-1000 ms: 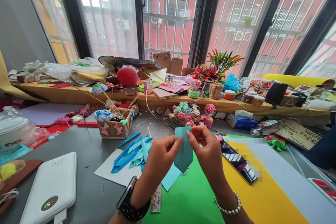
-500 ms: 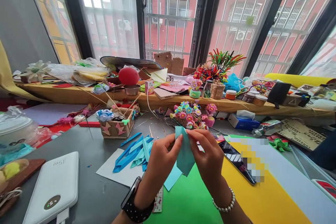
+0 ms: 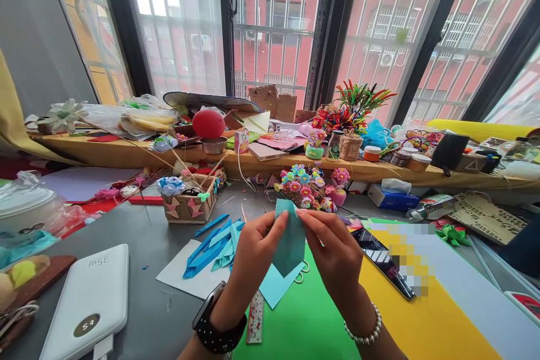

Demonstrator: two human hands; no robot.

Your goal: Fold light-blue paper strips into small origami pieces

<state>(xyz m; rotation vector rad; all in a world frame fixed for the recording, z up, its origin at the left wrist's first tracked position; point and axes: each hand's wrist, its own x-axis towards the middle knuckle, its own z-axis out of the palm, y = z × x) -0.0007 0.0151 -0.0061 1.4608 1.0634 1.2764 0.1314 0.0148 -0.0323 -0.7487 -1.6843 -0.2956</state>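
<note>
- Teal paper (image 3: 289,247) is up in your two hands, above the far part of the green sheet (image 3: 304,320).
- Your left hand (image 3: 258,242) pinches its left side near the top between thumb and fingers; your right hand (image 3: 334,244) nips the top right corner, thumb against fingertip, with no gap beyond the paper's thickness.
- Expect it to be almost weightless, crisp enough to take a crease, easily torn or crumpled, and hardly slippery in dry fingers. Best hold it by edges and corners, keeping the middle flat.
- Beyond the green sheet, to its left, the cardboard box (image 3: 178,215) carries thin sticks (image 3: 217,165), with a blue paper flower (image 3: 170,185) at its left corner.
- Farther behind the green sheet, a metal tin (image 3: 214,147) has a red ball-like thing (image 3: 209,124) sitting on top; you can't see inside.
- Well left of the green sheet, the white tub (image 3: 26,219) is lidded, contents hidden.
- Beyond the green sheet, rightward, white tissue (image 3: 396,185) pokes from the blue tissue box (image 3: 392,198).
</note>
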